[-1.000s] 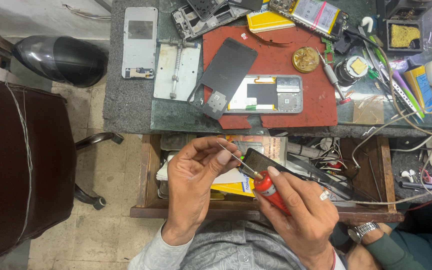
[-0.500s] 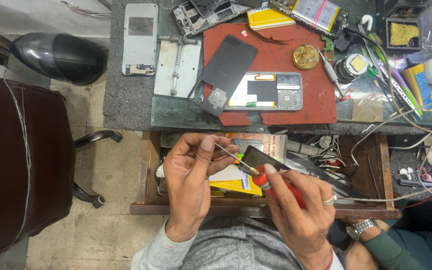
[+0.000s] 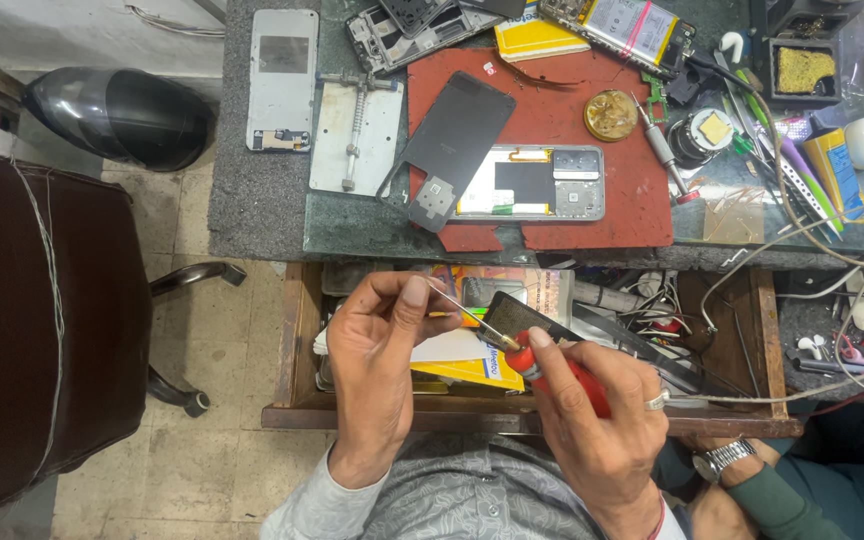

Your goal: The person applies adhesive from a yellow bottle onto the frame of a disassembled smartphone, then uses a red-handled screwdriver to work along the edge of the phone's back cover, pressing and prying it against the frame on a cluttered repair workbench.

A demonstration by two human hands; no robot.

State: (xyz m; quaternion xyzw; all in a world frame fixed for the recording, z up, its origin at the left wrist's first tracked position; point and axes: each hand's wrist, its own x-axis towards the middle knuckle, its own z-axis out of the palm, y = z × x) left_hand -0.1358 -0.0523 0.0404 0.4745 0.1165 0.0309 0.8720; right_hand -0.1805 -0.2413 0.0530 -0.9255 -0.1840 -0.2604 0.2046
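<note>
Your right hand [image 3: 592, 420] grips the red-handled screwdriver [image 3: 552, 368], tip w/ the small part pinched in your left hand [image 3: 382, 350], both over the open drawer [image 3: 292, 400] below the table [image 3: 252, 200].

yellow packet [image 3: 467, 368] in drawer; yellow box [image 3: 537, 38] on bench.

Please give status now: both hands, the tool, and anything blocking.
Left hand pinches small part at tool tip. Right hand grips red-handled screwdriver. Both above open drawer. Nothing in the way.
</note>
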